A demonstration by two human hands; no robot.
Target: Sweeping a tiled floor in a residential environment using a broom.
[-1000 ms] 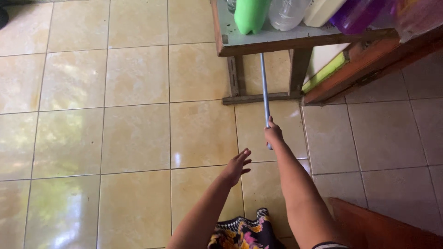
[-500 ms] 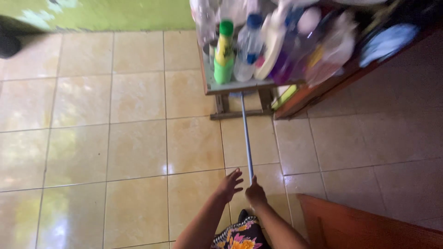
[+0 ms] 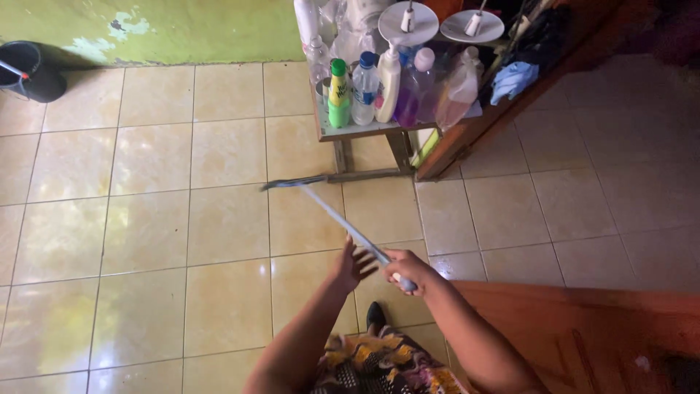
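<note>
Fingers of the right hand [image 3: 405, 268] wrapped tight round the near end of a pale blue mop handle [image 3: 343, 225]; left hand [image 3: 353, 266] spread open, fingers loose, palm just beside the handle, maybe brushing it, holding nothing that I can tell. Handle slants up and left from the grip to a flat dark mop head [image 3: 293, 182], blurred, which sits low over or on the floor tiles [image 3: 146, 233] just in front of the small table [image 3: 343, 133]. Table crowded with bottles: green one [image 3: 337, 95], clear one with blue cap [image 3: 364, 87], white pump bottle [image 3: 388, 80], purple one [image 3: 410, 98]. Wooden cabinet edge [image 3: 467, 135] right of it. Black bucket [image 3: 30, 69] far left by the green wall [image 3: 182, 29], well apart. Step looks like mid mopping stroke on open tiles. A second-hand grip on the handle would steady it; watch the table legs.
</note>
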